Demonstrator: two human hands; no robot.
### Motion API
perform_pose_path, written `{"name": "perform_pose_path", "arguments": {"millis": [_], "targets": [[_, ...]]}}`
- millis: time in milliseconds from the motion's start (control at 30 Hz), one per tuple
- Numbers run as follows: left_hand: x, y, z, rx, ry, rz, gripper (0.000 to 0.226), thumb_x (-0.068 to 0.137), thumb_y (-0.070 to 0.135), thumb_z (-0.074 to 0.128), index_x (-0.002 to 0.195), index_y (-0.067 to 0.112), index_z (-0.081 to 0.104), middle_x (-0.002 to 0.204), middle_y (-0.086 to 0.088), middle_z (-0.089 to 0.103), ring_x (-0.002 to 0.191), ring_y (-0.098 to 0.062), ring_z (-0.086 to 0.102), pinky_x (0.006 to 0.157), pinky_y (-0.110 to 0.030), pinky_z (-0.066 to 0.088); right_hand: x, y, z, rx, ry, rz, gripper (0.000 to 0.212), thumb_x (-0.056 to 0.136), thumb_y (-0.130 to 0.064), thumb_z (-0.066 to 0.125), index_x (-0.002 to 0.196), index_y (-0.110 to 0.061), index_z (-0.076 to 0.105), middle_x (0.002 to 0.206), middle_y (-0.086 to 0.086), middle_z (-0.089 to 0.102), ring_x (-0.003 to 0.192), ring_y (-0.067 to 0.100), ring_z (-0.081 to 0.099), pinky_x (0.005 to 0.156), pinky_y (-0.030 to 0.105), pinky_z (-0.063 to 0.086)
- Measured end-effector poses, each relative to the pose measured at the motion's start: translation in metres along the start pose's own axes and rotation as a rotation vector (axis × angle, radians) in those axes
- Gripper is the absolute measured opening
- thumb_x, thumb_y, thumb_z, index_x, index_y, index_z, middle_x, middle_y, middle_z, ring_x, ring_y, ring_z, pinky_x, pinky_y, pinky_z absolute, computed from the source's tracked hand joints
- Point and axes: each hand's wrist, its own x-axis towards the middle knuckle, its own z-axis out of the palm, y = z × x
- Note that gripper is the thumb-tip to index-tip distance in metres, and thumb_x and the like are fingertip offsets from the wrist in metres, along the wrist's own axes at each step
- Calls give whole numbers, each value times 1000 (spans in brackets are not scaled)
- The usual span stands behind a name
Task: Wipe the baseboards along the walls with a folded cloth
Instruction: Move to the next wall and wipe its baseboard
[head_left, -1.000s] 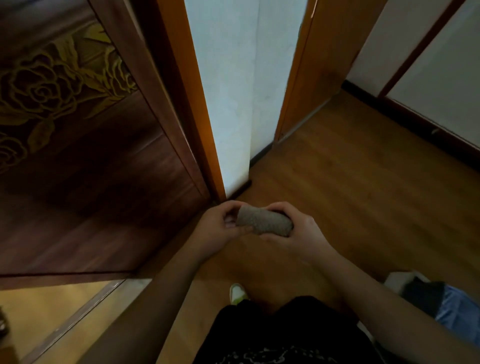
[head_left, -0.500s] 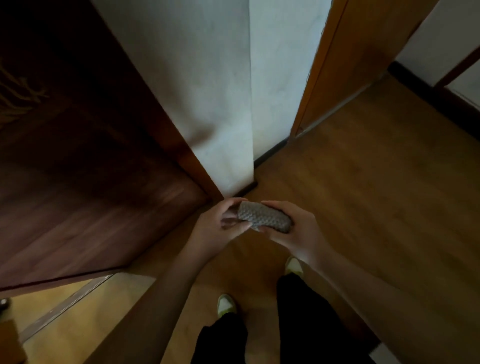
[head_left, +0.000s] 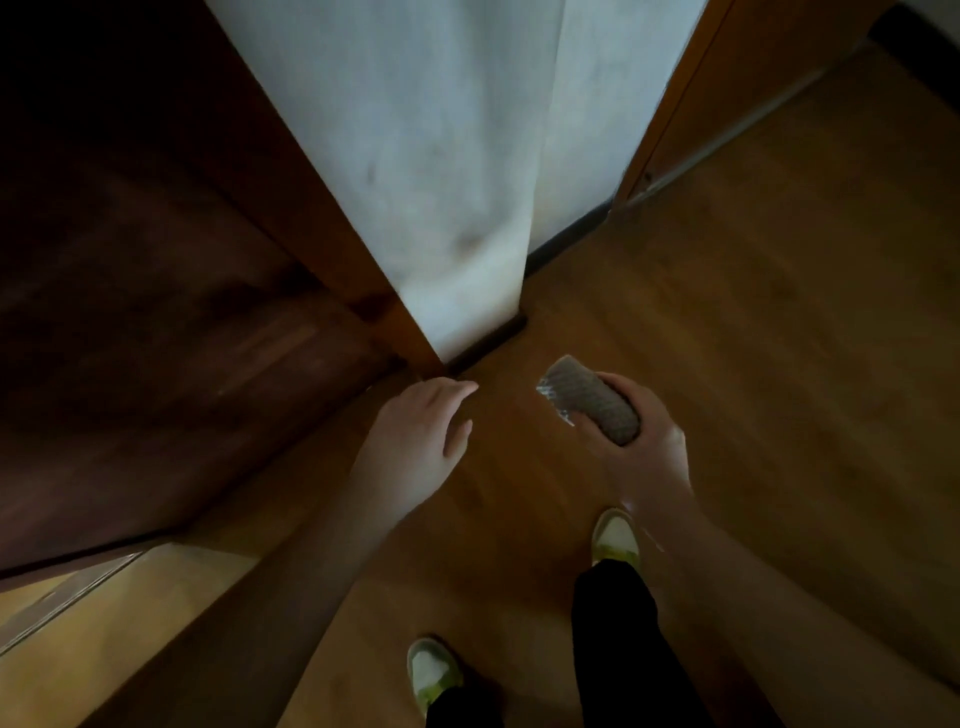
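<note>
The folded grey-brown cloth (head_left: 592, 402) sits rolled in my right hand (head_left: 641, 447), whose fingers and thumb curl round it above the wooden floor. My left hand (head_left: 415, 436) hovers empty to its left, fingers straight and relaxed, pointing toward the wall corner. A short dark baseboard (head_left: 488, 340) runs along the foot of the white wall corner just beyond both hands. A second stretch of dark baseboard (head_left: 569, 234) continues along the wall's right face.
A dark wooden door (head_left: 156, 322) stands open on the left against an orange-brown frame (head_left: 363, 270). Another wooden door frame (head_left: 675, 114) rises at the right. My two white-and-green shoes (head_left: 615, 538) stand on the wooden floor (head_left: 779, 312).
My left hand has let go of the cloth and moved left, opening. My right hand alone now holds the cloth. The view has shifted closer to the wall corner and downward.
</note>
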Motion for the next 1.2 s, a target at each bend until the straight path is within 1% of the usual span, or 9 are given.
{"name": "perform_pose_path", "arguments": {"millis": [100, 300, 433, 567, 633, 733, 833, 967, 1200], "targets": [[14, -34, 58, 96, -15, 52, 46, 98, 30, 57, 141, 17, 49, 136, -1, 55, 128, -18, 51, 103, -35, 43, 13, 52, 44, 7, 7, 13, 45, 80, -40, 76, 122, -39, 59, 106, -25, 64, 95, -5, 63, 72, 10, 50], [60, -86, 180, 221, -161, 8, 68, 99, 49, 47, 155, 25, 18, 159, 5, 26, 147, -16, 20, 117, -35, 21, 42, 152, 113, -22, 7, 28, 47, 84, -32, 74, 128, -29, 57, 115, -17, 61, 102, -6, 57, 76, 0, 41], [80, -122, 242, 203, -111, -32, 64, 99, 48, 44, 155, 25, 23, 158, 5, 28, 147, -15, 23, 116, -36, 24, 75, 209, 150, -14, 40, 98, 52, 86, -32, 73, 133, -32, 52, 121, -16, 57, 104, -4, 55, 81, 6, 41], [84, -168, 297, 218, 48, 11, 60, 96, 45, 51, 149, 21, 39, 152, 0, 42, 142, -20, 36, 112, -41, 31, 112, 259, 184, 11, 106, 123, 53, 88, -31, 72, 137, -31, 50, 121, -20, 52, 106, -4, 53, 83, 8, 40], [88, -188, 326, 239, 34, -5, 65, 97, 48, 49, 154, 23, 30, 158, 0, 34, 147, -19, 27, 115, -40, 23, 127, 278, 200, 3, 142, 113, 52, 88, -30, 72, 136, -29, 52, 120, -20, 53, 107, -3, 51, 83, 6, 38], [103, -208, 371, 309, -82, -44, 79, 97, 58, 39, 156, 29, -5, 166, 4, 5, 152, -16, 2, 119, -40, 10, 149, 301, 223, -13, 165, 71, 51, 89, -26, 71, 137, -24, 54, 127, -11, 57, 111, -3, 50, 84, 3, 35], [113, -220, 408, 310, -192, -63, 103, 88, 67, 50, 148, 32, -25, 164, 5, -14, 151, -17, -6, 120, -42, 6, 176, 314, 239, -52, 187, 6, 50, 90, -25, 69, 138, -21, 55, 134, -5, 57, 115, -1, 48, 91, 7, 35], [105, -236, 437, 299, -354, -69, 123, 74, 68, 67, 155, 28, -17, 164, 3, -18, 152, -22, -5, 119, -45, 12, 209, 313, 252, -78, 231, -41, 50, 91, -24, 67, 139, -19, 54, 139, 1, 55, 126, 13, 49, 108, 31, 40], [89, -233, 444, 348, -389, -62, 123, 77, 66, 66, 156, 17, -14, 163, -2, -20, 151, -25, -14, 122, -47, 10, 227, 298, 275, -90, 194, 3, 52, 92, -22, 61, 143, -19, 51, 146, 2, 51, 132, 18, 47, 114, 30, 34]]}}
